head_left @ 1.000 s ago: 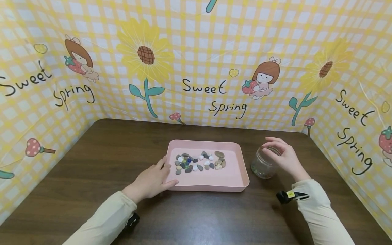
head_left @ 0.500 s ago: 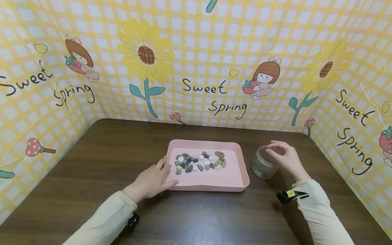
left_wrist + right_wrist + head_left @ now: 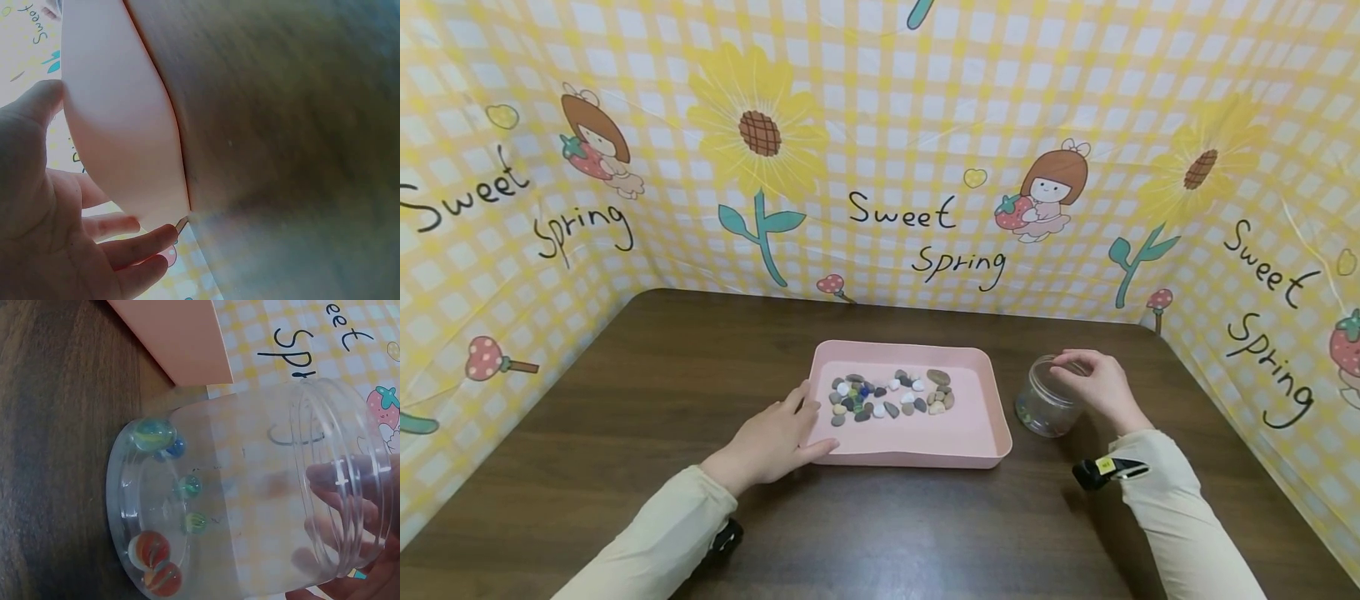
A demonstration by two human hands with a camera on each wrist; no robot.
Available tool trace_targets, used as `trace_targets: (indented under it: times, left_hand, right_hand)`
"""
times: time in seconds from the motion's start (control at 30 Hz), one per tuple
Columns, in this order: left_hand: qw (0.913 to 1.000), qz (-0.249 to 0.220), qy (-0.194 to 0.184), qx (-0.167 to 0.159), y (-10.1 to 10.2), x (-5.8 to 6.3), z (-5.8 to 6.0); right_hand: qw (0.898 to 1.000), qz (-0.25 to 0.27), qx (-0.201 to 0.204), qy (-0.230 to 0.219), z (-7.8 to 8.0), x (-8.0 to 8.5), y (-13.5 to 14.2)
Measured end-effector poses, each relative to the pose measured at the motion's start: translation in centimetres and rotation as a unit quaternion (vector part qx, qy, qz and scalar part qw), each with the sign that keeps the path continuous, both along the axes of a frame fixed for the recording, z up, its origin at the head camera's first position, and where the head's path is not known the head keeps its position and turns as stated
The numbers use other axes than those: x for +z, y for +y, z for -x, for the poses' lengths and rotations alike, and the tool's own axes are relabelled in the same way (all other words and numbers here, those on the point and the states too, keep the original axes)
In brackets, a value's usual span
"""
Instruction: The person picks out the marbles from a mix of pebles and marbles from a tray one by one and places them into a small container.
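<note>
A pink rectangular tray lies on the brown table, with grey, white and tan pebbles inside it and a few blue and green glass marbles among them. My left hand rests at its front left corner, thumb over the rim and fingers spread along the outer wall. To the right of the tray stands a clear jar, upright and open at the top. Several marbles lie on its bottom, including a red swirled marble. My right hand holds the jar's threaded mouth with bent fingers.
A yellow checked cloth with printed flowers closes off the back and both sides of the table. Between tray and jar runs a narrow strip of tabletop. A black strap device sits on the right wrist.
My right hand has lowered slightly at the jar's mouth, and its spread thumb and fingers have come closer together. The left hand, the tray and the pebbles have stayed put.
</note>
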State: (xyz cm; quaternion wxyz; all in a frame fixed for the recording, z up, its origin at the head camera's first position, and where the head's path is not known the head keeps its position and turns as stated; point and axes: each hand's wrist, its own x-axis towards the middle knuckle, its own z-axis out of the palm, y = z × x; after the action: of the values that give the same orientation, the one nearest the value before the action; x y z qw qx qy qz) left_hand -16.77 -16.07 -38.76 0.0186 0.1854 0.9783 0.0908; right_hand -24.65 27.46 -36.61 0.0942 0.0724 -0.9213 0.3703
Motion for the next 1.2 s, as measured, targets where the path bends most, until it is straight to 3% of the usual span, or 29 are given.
trace_targets:
  times: [0.33,0.63,0.97,1.2]
  left_hand:
    - [1.0,0.002,-0.002,-0.002,0.0,0.1,0.0]
    - [1.0,0.002,0.0,-0.002,0.0,0.1,0.1]
    - [1.0,0.0,-0.001,0.0,0.0,-0.1,0.1]
    - [1.0,0.001,-0.001,0.004,0.1,-0.2,0.0]
  right_hand:
    - [1.0,0.009,0.007,0.028,-0.2,1.2,-0.8]
    - [0.995,0.014,0.06,0.079,-0.3,3.4,-4.4]
    - [0.988,0.049,0.145,0.027,0.0,4.3,-9.0]
    - [0.976,0.063,0.209,0.001,0.5,4.1,-11.7]
